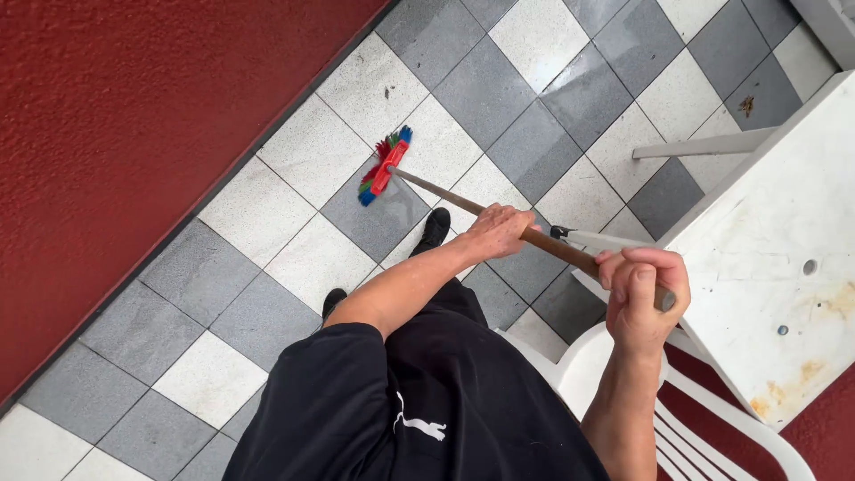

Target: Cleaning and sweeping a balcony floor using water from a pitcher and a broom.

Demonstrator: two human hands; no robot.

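The broom has its multicoloured bristle head down on the checkered tile floor near the red wall, its long wooden handle slanting up to the right. The left hand wraps it mid-shaft for steering. The right hand is fisted round the top end for push, beside a white plastic table.
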